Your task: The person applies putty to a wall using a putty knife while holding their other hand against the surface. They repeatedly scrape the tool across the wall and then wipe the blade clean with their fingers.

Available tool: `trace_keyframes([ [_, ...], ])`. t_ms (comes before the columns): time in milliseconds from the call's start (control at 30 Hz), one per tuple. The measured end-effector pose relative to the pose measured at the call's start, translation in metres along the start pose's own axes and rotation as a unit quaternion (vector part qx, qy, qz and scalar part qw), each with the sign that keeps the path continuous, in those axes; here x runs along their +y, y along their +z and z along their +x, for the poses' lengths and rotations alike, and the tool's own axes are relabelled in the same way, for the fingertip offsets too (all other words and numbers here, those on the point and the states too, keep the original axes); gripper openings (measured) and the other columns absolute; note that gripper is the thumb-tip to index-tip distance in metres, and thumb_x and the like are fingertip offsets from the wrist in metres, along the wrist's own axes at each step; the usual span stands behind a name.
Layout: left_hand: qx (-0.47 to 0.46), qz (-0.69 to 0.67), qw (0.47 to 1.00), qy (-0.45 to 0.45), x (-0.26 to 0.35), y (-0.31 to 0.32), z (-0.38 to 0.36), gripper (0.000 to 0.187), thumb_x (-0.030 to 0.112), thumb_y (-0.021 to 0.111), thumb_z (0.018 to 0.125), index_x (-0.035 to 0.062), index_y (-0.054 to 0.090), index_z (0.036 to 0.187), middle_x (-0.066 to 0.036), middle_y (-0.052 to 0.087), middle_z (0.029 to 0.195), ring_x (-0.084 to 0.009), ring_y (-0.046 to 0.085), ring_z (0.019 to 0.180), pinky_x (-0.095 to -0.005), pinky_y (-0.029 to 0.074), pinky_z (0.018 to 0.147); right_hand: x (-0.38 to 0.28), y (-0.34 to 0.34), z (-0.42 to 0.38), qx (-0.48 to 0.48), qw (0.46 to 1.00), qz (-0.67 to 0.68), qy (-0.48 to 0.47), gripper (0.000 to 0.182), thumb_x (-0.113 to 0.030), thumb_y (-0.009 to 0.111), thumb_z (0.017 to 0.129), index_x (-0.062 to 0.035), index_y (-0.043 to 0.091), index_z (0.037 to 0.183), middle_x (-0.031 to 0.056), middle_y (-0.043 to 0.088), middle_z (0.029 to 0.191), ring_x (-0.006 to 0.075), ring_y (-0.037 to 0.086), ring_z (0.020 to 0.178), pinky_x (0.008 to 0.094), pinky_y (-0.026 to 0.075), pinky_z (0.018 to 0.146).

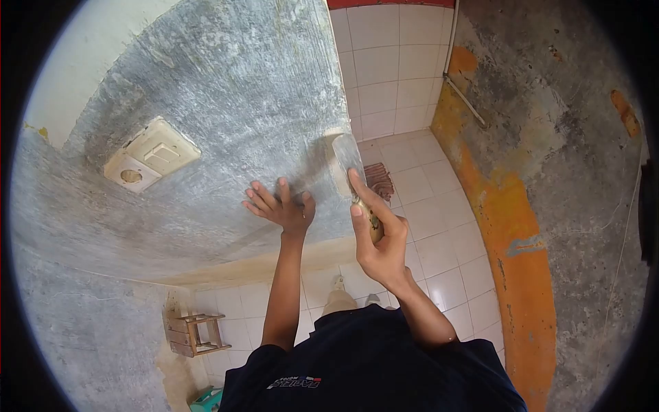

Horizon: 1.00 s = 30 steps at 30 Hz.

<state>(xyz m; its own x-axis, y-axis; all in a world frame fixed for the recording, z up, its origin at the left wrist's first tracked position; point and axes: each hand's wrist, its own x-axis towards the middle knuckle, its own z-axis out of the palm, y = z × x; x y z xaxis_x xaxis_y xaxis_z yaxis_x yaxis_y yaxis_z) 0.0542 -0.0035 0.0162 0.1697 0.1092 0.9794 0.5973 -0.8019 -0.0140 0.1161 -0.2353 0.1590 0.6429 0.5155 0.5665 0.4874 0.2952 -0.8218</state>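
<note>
My right hand (384, 237) grips the handle of a putty knife (347, 154), forefinger stretched along its metal blade. The blade lies at the right-hand edge of the grey, scraped wall (261, 89), beside a pale patch on that edge. My left hand (285, 208) rests on the wall to the left of the knife, fingers spread and holding nothing. Further left on the same wall sits a cream switch and socket plate (154, 156).
Behind the wall edge, white tiles (374, 62) cover another wall and the floor. A striped rag or mat (379, 182) lies there. A small wooden stool (195, 335) stands lower left, near a green object (207, 399). A grey and orange wall (525, 206) rises at right, with a thin pipe (463, 96).
</note>
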Motion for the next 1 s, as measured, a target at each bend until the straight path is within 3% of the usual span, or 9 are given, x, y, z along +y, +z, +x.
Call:
trace_keyframes([
  [100,0.008,0.0,1.0,0.006,0.0,0.001,0.001,0.067,0.048,0.045,0.099,0.0207,0.037,0.159,-0.028,0.015,0.169,-0.0476,0.008,0.157,-0.0695,0.002,0.121,-0.006,0.0,-0.001,-0.003,0.998,0.035,0.051,0.041,-0.004,0.058,0.102,-0.0009,0.059,0.143,0.0195,0.066,0.138,0.0284,0.065,0.126,0.0352,0.052,0.103],
  [433,0.011,-0.003,1.0,0.002,0.0,0.002,0.002,0.063,0.05,0.045,0.1,0.0193,0.043,0.156,-0.028,0.018,0.168,-0.0476,0.01,0.157,-0.069,0.003,0.121,-0.006,0.006,-0.003,-0.008,0.997,0.051,0.049,0.042,-0.006,0.057,0.103,-0.0011,0.058,0.144,0.0188,0.065,0.139,0.0283,0.063,0.128,0.0364,0.051,0.105],
  [633,0.006,-0.007,1.0,0.003,0.0,0.001,-0.001,0.063,0.049,0.047,0.099,0.0186,0.045,0.154,-0.028,0.018,0.168,-0.0477,0.01,0.157,-0.069,0.003,0.121,-0.005,0.007,-0.004,0.011,0.999,0.033,0.042,0.041,-0.007,0.058,0.103,-0.0008,0.058,0.144,0.0187,0.067,0.137,0.0276,0.065,0.126,0.0355,0.052,0.103],
  [700,0.005,-0.01,1.0,0.002,0.001,0.0,-0.002,0.063,0.049,0.047,0.099,0.0187,0.045,0.154,-0.028,0.018,0.168,-0.0477,0.01,0.157,-0.069,0.003,0.121,-0.001,0.009,-0.004,0.028,0.999,0.013,-0.012,0.041,-0.005,0.058,0.102,-0.0009,0.058,0.144,0.0189,0.068,0.135,0.0278,0.066,0.125,0.0347,0.053,0.101],
  [933,-0.009,-0.029,0.999,0.009,-0.004,-0.002,-0.006,0.061,0.048,0.051,0.098,0.0208,0.046,0.153,-0.027,0.018,0.169,-0.0456,0.007,0.158,-0.0666,-0.001,0.122,0.0,0.02,-0.008,0.043,0.998,-0.046,0.022,0.042,-0.002,0.059,0.101,-0.0003,0.059,0.143,0.0209,0.068,0.134,0.0278,0.068,0.122,0.0342,0.054,0.098],
  [1000,-0.016,-0.036,0.999,0.013,-0.005,-0.002,-0.005,0.061,0.048,0.052,0.098,0.0213,0.047,0.153,-0.027,0.018,0.169,-0.0452,0.006,0.158,-0.0659,-0.002,0.122,0.003,0.032,-0.01,0.09,0.994,-0.064,-0.004,0.04,-0.006,0.058,0.103,0.0007,0.059,0.143,0.0193,0.069,0.134,0.0225,0.071,0.114,0.032,0.056,0.093],
])
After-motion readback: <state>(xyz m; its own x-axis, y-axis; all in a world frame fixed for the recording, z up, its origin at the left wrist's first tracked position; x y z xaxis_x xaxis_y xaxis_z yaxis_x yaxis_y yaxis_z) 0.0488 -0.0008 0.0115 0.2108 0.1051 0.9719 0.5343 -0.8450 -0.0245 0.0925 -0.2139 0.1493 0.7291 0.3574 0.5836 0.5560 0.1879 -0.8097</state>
